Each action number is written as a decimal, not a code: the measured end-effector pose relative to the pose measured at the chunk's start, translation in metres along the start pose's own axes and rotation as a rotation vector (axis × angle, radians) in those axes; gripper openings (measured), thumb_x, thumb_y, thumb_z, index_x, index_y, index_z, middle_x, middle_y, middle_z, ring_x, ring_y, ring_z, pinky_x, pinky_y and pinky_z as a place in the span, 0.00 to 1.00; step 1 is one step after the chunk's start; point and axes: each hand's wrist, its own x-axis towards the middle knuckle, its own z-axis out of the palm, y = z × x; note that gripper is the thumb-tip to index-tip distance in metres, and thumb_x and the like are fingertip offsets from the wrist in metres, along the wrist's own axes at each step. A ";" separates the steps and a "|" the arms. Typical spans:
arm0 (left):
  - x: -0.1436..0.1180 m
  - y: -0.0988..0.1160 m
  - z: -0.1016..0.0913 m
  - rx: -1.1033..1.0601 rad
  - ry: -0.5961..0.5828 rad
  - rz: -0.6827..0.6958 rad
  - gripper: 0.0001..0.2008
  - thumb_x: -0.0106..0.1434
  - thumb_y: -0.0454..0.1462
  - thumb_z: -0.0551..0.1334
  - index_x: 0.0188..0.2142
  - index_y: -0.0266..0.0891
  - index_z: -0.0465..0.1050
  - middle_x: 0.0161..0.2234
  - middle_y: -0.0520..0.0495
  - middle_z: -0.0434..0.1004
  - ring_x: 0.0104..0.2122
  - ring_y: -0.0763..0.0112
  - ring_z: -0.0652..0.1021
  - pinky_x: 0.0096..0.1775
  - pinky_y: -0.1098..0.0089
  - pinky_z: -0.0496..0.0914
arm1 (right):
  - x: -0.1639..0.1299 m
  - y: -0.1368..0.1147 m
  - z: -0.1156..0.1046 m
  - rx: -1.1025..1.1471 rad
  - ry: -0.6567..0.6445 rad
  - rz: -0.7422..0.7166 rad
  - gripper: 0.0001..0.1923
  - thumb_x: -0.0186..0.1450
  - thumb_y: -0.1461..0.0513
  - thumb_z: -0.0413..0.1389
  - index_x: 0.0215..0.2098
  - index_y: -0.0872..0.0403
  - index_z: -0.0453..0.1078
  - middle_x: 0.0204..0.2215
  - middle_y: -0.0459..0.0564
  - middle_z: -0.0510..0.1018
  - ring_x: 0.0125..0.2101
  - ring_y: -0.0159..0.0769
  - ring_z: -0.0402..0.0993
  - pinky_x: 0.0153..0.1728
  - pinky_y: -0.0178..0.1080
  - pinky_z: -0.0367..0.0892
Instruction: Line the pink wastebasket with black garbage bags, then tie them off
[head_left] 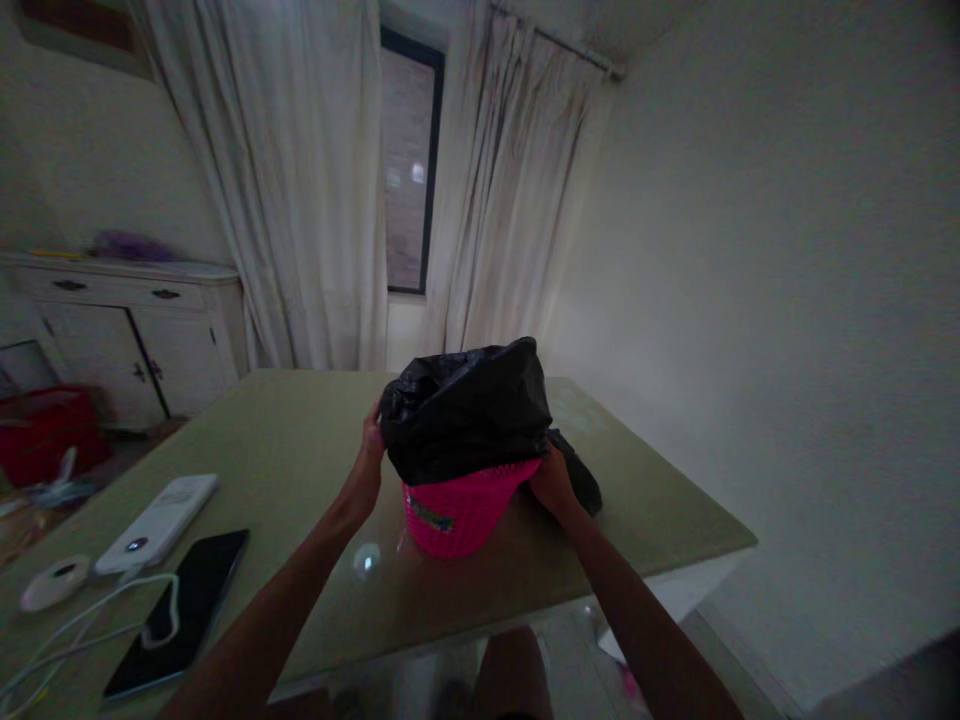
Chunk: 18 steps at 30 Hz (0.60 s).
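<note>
Mid-frame on the desk (300,430), the pink basket (461,515) stands upright between both hands, left hand (370,455) and right hand (551,482) each clamped on the black bag (465,410) draped over its rim, equally near.

hands 2 (369,445) | pink basket 1 (457,515) | black bag 1 (465,410) | phone 1 (187,605) | white remote 1 (157,523) | desk 1 (300,420) | curtains 2 (300,180)
</note>
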 end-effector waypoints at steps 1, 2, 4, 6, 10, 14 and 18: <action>-0.004 -0.004 -0.002 0.006 -0.010 0.012 0.46 0.75 0.68 0.48 0.79 0.44 0.53 0.80 0.36 0.55 0.79 0.47 0.56 0.77 0.48 0.53 | -0.002 0.001 0.003 0.045 0.021 -0.004 0.13 0.68 0.64 0.53 0.40 0.54 0.81 0.43 0.63 0.88 0.43 0.49 0.83 0.47 0.43 0.77; -0.009 -0.008 -0.004 0.031 -0.030 0.017 0.46 0.74 0.67 0.51 0.80 0.44 0.53 0.80 0.35 0.55 0.80 0.46 0.55 0.77 0.48 0.52 | -0.006 0.002 0.006 0.088 0.042 -0.008 0.14 0.69 0.63 0.52 0.40 0.53 0.81 0.41 0.61 0.88 0.41 0.49 0.83 0.44 0.43 0.77; -0.021 -0.018 -0.010 0.120 -0.086 -0.002 0.48 0.73 0.65 0.57 0.80 0.42 0.48 0.80 0.33 0.55 0.79 0.44 0.55 0.77 0.46 0.52 | -0.015 0.004 0.009 0.153 0.069 -0.013 0.15 0.71 0.60 0.51 0.40 0.53 0.81 0.41 0.60 0.88 0.40 0.49 0.84 0.41 0.42 0.77; -0.032 -0.026 -0.014 0.196 -0.143 -0.063 0.51 0.73 0.63 0.61 0.81 0.41 0.42 0.78 0.30 0.58 0.77 0.41 0.60 0.76 0.42 0.55 | -0.025 0.005 0.010 0.190 0.084 -0.011 0.17 0.72 0.57 0.50 0.39 0.52 0.81 0.39 0.59 0.88 0.39 0.50 0.84 0.40 0.43 0.77; -0.044 -0.032 -0.016 0.262 -0.196 -0.121 0.52 0.72 0.55 0.67 0.81 0.45 0.37 0.73 0.30 0.66 0.70 0.45 0.73 0.70 0.44 0.68 | -0.040 0.009 0.009 0.206 0.158 -0.022 0.19 0.74 0.55 0.49 0.36 0.52 0.79 0.34 0.58 0.87 0.35 0.48 0.83 0.40 0.44 0.78; -0.052 -0.029 -0.017 0.358 -0.207 -0.091 0.50 0.69 0.52 0.70 0.79 0.44 0.45 0.66 0.31 0.76 0.61 0.47 0.81 0.62 0.48 0.77 | -0.057 0.018 0.005 0.175 0.244 -0.101 0.19 0.77 0.55 0.49 0.41 0.52 0.81 0.36 0.57 0.87 0.37 0.48 0.84 0.42 0.45 0.79; -0.068 -0.036 -0.021 0.578 -0.115 -0.075 0.24 0.78 0.50 0.54 0.65 0.40 0.70 0.52 0.36 0.86 0.50 0.50 0.86 0.52 0.50 0.81 | -0.077 0.024 0.009 0.109 0.312 -0.181 0.18 0.79 0.57 0.49 0.50 0.53 0.81 0.43 0.59 0.88 0.43 0.48 0.87 0.46 0.45 0.81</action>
